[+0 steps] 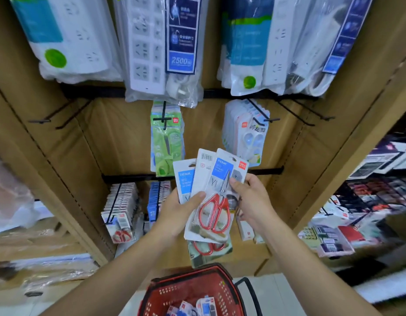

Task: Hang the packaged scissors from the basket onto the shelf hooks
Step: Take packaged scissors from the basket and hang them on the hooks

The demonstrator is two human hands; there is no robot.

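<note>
My left hand (177, 213) grips a fanned stack of packaged scissors (214, 208), white-and-blue cards with red-handled scissors, held up in front of the shelf. My right hand (252, 201) pinches the right edge of the front pack with its thumb on the card. Below, on the floor, stands a red basket (227, 283) with more blue-and-white packs (197, 307) inside. Empty black shelf hooks (60, 117) stick out at the upper left, and further empty hooks (309, 112) at the upper right.
Green packaged scissors (166, 137) and white-blue packs (245, 131) hang on the middle hooks. Power strips in bags (156, 46) hang above. Full hooks of small packs (122, 206) sit at lower left. A display of other goods (361, 213) lies to the right.
</note>
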